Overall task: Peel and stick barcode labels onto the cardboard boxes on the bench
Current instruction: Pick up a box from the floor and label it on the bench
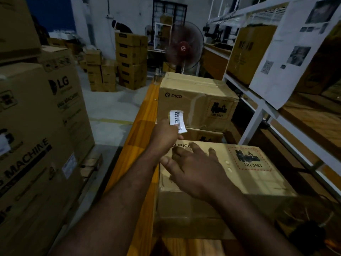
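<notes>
One barcode label [177, 122] pinched in left hand [163, 133], mid-frame, above near box [245, 182] | right hand [193, 167] open, flat, steadying box | advise: lay one edge, smooth outward.

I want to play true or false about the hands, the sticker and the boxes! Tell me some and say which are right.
1. The left hand holds a barcode label. True.
2. The right hand holds scissors. False: it is open and has nothing in it, its fingers spread over the near box.
3. The near box says PICO. True.
4. The label is stuck flat on the far box. False: it is curled in the left hand's grip, in front of that box.
5. A fan stands behind the boxes. True.
6. The big box on the left says PICO. False: it says LG.
</notes>
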The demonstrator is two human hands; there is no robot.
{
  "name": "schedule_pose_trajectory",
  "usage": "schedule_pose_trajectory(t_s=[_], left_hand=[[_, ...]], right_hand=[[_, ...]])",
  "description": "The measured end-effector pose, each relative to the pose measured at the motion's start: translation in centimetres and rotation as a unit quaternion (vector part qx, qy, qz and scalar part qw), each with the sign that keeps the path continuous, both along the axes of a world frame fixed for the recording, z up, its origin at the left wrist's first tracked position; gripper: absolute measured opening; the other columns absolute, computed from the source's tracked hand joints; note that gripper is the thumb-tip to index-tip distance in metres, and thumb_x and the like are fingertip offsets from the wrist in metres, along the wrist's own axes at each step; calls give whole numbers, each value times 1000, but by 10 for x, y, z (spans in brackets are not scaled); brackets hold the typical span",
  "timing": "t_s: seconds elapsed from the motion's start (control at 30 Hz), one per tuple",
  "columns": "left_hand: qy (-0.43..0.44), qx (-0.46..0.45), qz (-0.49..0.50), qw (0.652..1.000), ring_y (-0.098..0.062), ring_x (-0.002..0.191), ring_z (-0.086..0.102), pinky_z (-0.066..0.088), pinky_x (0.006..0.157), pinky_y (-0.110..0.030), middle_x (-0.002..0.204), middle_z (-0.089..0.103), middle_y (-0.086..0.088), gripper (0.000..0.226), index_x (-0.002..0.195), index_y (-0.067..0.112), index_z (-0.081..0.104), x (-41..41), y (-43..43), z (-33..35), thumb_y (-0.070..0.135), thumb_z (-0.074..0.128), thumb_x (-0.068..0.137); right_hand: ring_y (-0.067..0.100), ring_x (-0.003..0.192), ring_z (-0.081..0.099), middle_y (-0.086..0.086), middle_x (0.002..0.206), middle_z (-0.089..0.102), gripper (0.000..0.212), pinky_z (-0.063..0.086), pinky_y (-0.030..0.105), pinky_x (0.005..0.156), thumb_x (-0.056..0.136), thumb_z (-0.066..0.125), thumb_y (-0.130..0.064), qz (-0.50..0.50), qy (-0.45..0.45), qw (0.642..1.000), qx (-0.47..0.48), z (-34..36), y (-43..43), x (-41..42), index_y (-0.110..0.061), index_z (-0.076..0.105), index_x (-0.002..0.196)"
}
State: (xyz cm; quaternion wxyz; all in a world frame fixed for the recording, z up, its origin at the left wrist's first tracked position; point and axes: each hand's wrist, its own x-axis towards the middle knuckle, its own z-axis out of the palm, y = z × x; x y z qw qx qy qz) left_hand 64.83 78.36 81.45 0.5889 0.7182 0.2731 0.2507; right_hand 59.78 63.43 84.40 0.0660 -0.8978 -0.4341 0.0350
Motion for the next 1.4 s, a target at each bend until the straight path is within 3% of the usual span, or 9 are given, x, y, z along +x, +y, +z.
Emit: schedule_pose_trajectory(t_s=[0.13, 0.3, 0.57, 0.73, 0.9, 1.07, 1.13, 1.23, 1.4], left_hand=[[-15, -9, 3, 1000, -17, 66, 74, 55, 62, -35, 88, 73, -4, 9, 104, 14, 59, -2, 1, -1, 17, 54, 97], [-6, 11, 22, 1000, -17, 66, 74, 54, 55, -35, 78, 70, -1, 7, 102, 16, 58, -3, -4, 0, 17, 53, 98], [-4, -3, 2, 1000, -16, 63, 71, 51, 48, -23, 84, 71, -7, 13, 105, 8, 61, -7, -3, 4, 11, 52, 97], [-9, 5, 12, 1000, -11, 54, 66, 46, 44, -22, 84, 70, -10, 12, 105, 9, 59, -5, -3, 4, 10, 51, 98], [2, 22, 10, 1000, -7, 56, 68, 44, 43, -21, 93, 72, -8, 15, 110, 11, 60, -2, -5, 2, 15, 51, 99], [14, 33, 11, 999, -11, 61, 70, 45, 47, -23, 91, 72, -5, 17, 111, 9, 61, -5, -1, 3, 15, 52, 98], [18, 36, 17, 999, -7, 54, 66, 42, 40, -19, 84, 71, -6, 18, 113, 9, 61, -8, 2, 5, 15, 52, 99], [14, 30, 20, 999, -6, 53, 63, 37, 32, -15, 83, 72, -10, 18, 115, 11, 60, -8, 1, 4, 17, 52, 100], [20, 39, 20, 999, -10, 56, 66, 38, 39, -19, 77, 72, -6, 18, 112, 10, 61, -1, -5, 0, 19, 52, 99]], right_hand=[[22, 153, 5, -6, 162, 25, 99, -3, 64, 117, 81, -5, -79, -4, -11, 1000, -29, -4, 6, 0, -23, 39, 149], [20, 153, -2, -5, 165, 16, 121, -13, 61, 116, 65, -19, -84, -1, -31, 998, -54, -3, -22, -34, -17, 27, 155], [24, 153, -9, -6, 166, -5, 105, -11, 67, 114, 75, -1, -86, -18, 12, 999, -48, -9, 6, 6, -22, 13, 158], [17, 152, -9, -4, 166, 2, 116, -14, 61, 116, 67, -8, -86, 34, -12, 998, -52, -5, -27, -34, -18, 13, 158], [17, 153, -6, -15, 165, 4, 104, -11, 63, 116, 68, -14, -83, 5, -7, 997, -80, 0, -43, -17, -34, 13, 156], [18, 153, 2, 4, 166, 9, 108, -10, 64, 116, 76, 0, -85, 22, 7, 999, -32, -6, 1, -2, -16, 17, 157], [18, 153, 6, 6, 165, 12, 107, -11, 60, 118, 78, 2, -85, 59, 4, 998, -28, -5, -1, -16, -14, 19, 156], [13, 152, 10, -1, 165, 15, 109, -11, 56, 119, 73, -5, -84, 91, -8, 995, -40, 0, -26, -31, -19, 25, 155], [9, 151, 12, -9, 164, 18, 107, -10, 58, 119, 71, -13, -82, 23, -5, 999, -42, -1, -31, 0, -27, 26, 155]])
